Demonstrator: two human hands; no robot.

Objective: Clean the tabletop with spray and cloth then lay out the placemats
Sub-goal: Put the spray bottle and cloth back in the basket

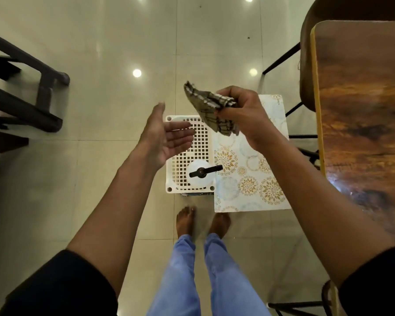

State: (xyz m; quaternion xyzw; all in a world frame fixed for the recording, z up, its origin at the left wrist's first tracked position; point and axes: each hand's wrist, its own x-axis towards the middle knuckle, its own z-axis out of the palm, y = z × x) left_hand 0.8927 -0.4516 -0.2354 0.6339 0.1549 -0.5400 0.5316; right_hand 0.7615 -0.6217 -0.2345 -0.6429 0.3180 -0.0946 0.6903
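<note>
- Below my hands, the white basket (187, 156) stands on the floor (100, 53); its grid top is bare at the far end, but the spray bottle (202, 173) stands at the near end.
- The patterned placemat (249, 179) lies just right of the basket, touching it.
- The tabletop (363, 110) edge runs along my right, walling off that side.
- Thin black chair legs (281, 58) cross the gap between placemat and tabletop.
- To my left, open floor reaches as far as the dark bench (21, 87).

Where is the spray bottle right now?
The spray bottle stands on the white rack on the floor, mid-frame, left of the placemats.
</note>
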